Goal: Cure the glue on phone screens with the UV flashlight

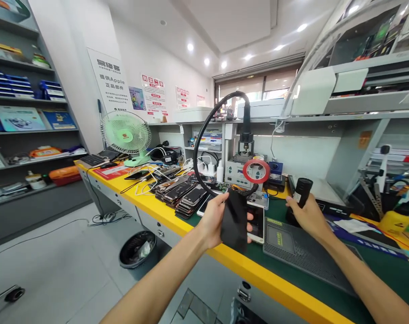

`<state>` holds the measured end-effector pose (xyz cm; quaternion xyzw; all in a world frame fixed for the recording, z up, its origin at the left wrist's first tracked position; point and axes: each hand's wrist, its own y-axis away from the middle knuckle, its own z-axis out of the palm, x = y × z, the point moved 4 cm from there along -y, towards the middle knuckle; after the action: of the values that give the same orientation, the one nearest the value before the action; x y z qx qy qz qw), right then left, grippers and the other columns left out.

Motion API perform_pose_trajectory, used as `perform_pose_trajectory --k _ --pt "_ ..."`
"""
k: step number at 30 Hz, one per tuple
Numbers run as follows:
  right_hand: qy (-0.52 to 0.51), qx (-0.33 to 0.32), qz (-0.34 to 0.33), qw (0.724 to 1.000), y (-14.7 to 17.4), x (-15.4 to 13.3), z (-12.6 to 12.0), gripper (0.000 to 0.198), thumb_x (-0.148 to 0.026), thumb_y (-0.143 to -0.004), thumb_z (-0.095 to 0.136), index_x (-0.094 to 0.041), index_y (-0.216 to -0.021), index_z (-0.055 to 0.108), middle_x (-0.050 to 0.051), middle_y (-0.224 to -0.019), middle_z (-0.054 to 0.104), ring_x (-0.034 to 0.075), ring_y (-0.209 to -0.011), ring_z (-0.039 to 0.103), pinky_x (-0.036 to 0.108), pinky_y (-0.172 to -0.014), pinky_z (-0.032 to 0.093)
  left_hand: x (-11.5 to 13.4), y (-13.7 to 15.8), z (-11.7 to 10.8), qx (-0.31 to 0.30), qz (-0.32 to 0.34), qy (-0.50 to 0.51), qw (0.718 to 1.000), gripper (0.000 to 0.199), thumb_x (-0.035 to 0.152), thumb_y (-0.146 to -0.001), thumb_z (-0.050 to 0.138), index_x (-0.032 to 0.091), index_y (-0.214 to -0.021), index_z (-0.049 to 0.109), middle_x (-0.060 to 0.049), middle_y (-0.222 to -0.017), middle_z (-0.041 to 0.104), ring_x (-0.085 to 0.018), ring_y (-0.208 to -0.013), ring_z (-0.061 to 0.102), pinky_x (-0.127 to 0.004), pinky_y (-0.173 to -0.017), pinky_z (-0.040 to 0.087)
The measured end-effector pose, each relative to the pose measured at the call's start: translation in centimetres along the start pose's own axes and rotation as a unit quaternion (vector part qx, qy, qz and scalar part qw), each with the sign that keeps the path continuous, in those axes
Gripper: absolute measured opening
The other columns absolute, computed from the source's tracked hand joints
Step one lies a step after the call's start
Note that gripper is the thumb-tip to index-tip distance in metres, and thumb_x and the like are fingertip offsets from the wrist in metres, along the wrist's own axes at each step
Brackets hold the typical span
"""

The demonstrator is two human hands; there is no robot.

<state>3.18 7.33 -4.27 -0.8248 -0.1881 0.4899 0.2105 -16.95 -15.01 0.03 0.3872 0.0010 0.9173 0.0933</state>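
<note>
My left hand (pixel 213 218) is closed around a dark phone-sized panel (pixel 236 220), held upright over the bench's front edge. Its fingertips show at the panel's right side. Whether the panel is a whole phone or just a screen, I cannot tell. My right hand (pixel 308 213) is wrapped around a black cylindrical tool (pixel 303 191), its top end pointing up. Behind the panel lies a white-framed phone (pixel 257 222). Under my right forearm is a dark grey perforated mat (pixel 292 247).
Stacks of phone parts (pixel 177 191) lie left of my left hand. A black hose (pixel 199 148) arches behind, near a red ring (pixel 256 171) and a bench machine (pixel 236 171). A green fan (pixel 126 135) stands farther left. On the floor sits a black bin (pixel 138 256).
</note>
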Motion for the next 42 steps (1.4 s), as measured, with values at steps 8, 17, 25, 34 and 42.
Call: perform_pose_trajectory --k 8,17,25,34,42 --pt "0.024 -0.053 0.052 0.997 0.7 -1.1 -0.5 0.046 -0.049 -0.083 0.056 -0.019 -0.119 0.055 0.013 -0.108 0.068 0.031 -0.1 0.065 0.043 -0.089 0.047 1.7 6.0 -2.8 0.163 0.04 -0.086 0.982 0.045 0.048 -0.097 0.04 0.01 -0.102 0.064 -0.016 -0.098 0.069 -0.026 -0.074 0.066 -0.043 -0.064 0.057" --pt "0.018 -0.106 0.054 0.993 0.9 -2.0 -1.6 0.045 -0.046 -0.086 0.059 -0.023 -0.125 0.06 0.009 -0.121 0.067 0.029 -0.111 0.063 0.038 -0.092 0.047 -1.0 3.2 1.3 0.127 -0.052 -0.126 0.983 0.048 0.049 -0.096 0.046 0.007 -0.11 0.066 -0.019 -0.104 0.071 -0.027 -0.076 0.069 -0.043 -0.069 0.059" --pt "-0.019 -0.125 0.028 0.992 0.8 -1.8 -2.2 0.041 -0.048 -0.086 0.062 -0.027 -0.121 0.063 0.004 -0.119 0.069 0.026 -0.107 0.065 0.036 -0.091 0.048 -7.5 -5.0 6.2 0.066 -0.18 -0.056 0.98 0.041 0.039 -0.093 0.044 0.005 -0.106 0.062 -0.019 -0.092 0.07 -0.026 -0.074 0.068 -0.039 -0.069 0.057" --pt "-0.027 -0.135 0.027 0.99 0.6 -1.4 -2.3 0.036 -0.048 -0.084 0.063 -0.025 -0.112 0.065 0.003 -0.112 0.071 0.024 -0.1 0.066 0.033 -0.083 0.049 -8.8 -7.5 6.9 0.081 -0.183 -0.148 0.969 0.043 0.047 -0.092 0.037 0.011 -0.095 0.062 -0.013 -0.082 0.066 -0.022 -0.064 0.064 -0.037 -0.06 0.056" --pt "-0.02 -0.161 0.017 0.987 0.0 -1.0 -2.4 0.04 -0.051 -0.081 0.065 -0.019 -0.104 0.068 0.007 -0.101 0.071 0.025 -0.089 0.066 0.031 -0.076 0.047 -8.0 -7.4 5.9 0.049 -0.118 -0.392 0.911 0.047 0.054 -0.082 0.064 0.017 -0.11 0.056 -0.007 -0.086 0.064 -0.021 -0.072 0.066 -0.037 -0.064 0.058"
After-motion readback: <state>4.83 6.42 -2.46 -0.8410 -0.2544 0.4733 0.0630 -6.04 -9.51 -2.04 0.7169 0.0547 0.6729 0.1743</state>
